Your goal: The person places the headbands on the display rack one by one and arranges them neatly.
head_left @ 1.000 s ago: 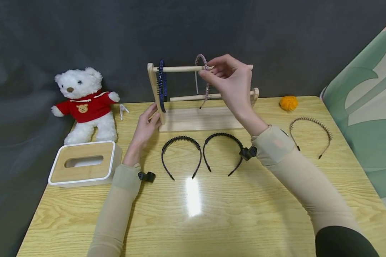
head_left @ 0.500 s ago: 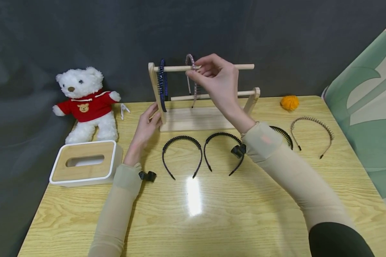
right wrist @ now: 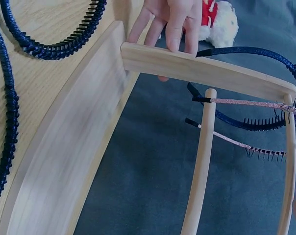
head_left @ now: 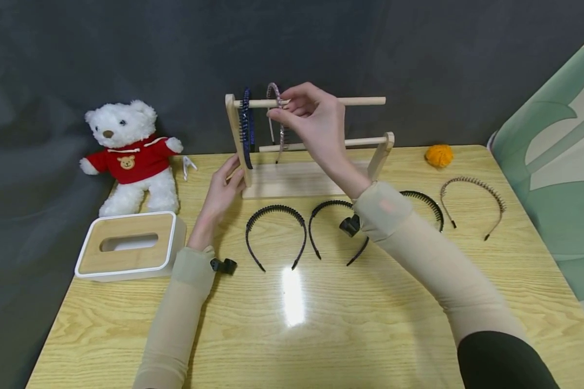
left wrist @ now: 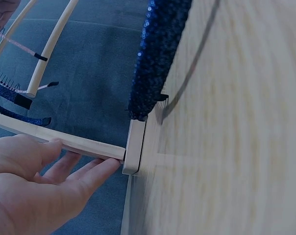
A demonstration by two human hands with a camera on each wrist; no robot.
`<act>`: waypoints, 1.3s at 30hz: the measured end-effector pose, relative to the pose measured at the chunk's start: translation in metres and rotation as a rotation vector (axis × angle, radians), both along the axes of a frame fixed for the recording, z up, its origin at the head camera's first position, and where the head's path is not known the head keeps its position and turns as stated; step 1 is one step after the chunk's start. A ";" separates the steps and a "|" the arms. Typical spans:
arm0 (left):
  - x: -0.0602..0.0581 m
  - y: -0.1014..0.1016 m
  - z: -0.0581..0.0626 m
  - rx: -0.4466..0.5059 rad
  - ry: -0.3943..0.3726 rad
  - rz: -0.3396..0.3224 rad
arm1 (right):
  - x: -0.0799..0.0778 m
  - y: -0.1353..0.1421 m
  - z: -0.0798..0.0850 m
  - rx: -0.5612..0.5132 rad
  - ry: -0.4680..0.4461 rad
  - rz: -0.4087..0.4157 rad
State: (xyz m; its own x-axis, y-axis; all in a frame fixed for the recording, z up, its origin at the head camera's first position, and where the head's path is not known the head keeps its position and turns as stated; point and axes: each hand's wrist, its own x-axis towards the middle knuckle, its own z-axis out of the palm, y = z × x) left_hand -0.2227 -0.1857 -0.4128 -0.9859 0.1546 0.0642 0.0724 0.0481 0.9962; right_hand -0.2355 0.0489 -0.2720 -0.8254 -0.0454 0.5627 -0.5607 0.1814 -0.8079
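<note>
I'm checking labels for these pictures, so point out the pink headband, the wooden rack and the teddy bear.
Pink headband (head_left: 281, 132): head view, on its front side, below the fingertips.
Wooden rack (head_left: 294, 181): head view, on its base board.
Teddy bear (head_left: 133, 162): head view, on its red top.

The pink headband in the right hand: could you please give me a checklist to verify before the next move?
1. Right hand pinches the pink headband: ok.
2. Left hand grips the end board of the rack: ok.
3. Headband's arch above the upper rod, ends hanging on both sides: ok.
4. Visible gap from the blue headband along this rod: ok.
5. Pink headband hanging without support from the hand: not ok.
</note>
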 end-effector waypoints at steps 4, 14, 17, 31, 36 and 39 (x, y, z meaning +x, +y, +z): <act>0.000 0.000 0.000 0.004 -0.005 -0.002 | -0.004 -0.006 -0.001 0.029 -0.012 0.010; -0.001 0.002 0.000 -0.001 -0.007 0.002 | -0.008 -0.013 -0.004 0.104 -0.030 -0.009; -0.001 0.002 0.000 0.001 -0.015 0.003 | -0.008 -0.014 -0.006 0.125 -0.042 -0.013; -0.001 0.002 0.002 0.024 -0.023 0.004 | -0.006 -0.012 -0.009 0.143 -0.024 0.028; 0.000 0.000 0.000 0.021 -0.022 0.003 | -0.006 -0.012 -0.008 0.175 -0.061 0.029; 0.000 0.000 0.000 0.020 -0.021 0.002 | -0.005 -0.011 -0.008 0.185 -0.041 0.033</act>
